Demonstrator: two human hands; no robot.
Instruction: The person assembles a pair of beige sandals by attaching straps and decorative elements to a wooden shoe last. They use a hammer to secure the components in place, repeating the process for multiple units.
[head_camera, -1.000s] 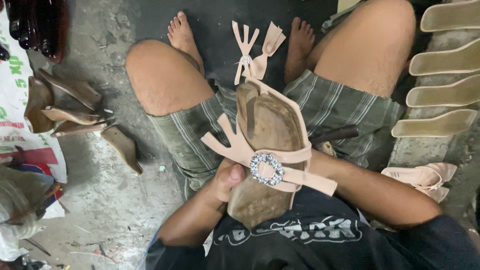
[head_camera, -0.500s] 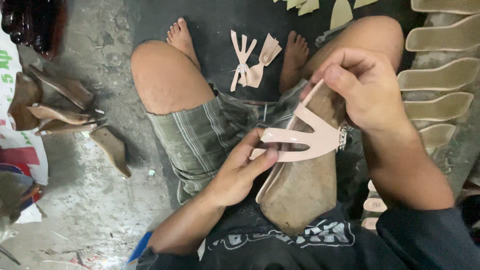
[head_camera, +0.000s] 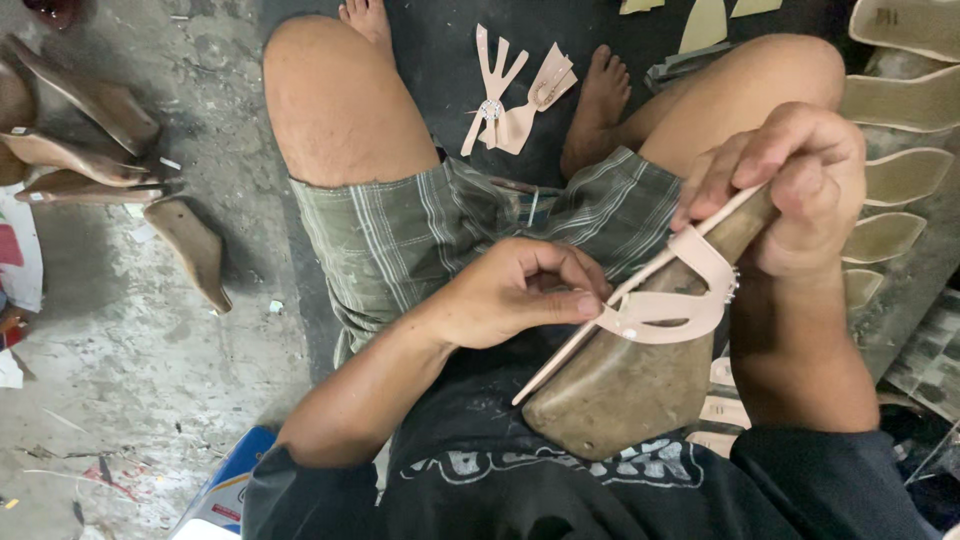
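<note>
In the head view, a brown wooden shoe form (head_camera: 640, 370) is rested on the lap of a seated person, with its wide end toward the black shirt (head_camera: 560, 480). A pale pink strap piece (head_camera: 665, 305) is laid across the top of the form. The left hand (head_camera: 510, 295) is closed in a pinch, and one end of the pink strap piece is grasped between its thumb and fingers. The right hand (head_camera: 790, 185) is clenched around the narrow end of the form, and the thin pink straps are held there under its fingers. Green plaid shorts (head_camera: 420, 235) are worn, and both bare knees are bent outward. Two more pink strap pieces (head_camera: 515, 100) are seen on the dark floor between the bare feet. Brown shoe soles (head_camera: 110, 150) are scattered on the grey floor at the left. Pale insoles (head_camera: 895, 165) are lined up in a row at the right edge.
</note>
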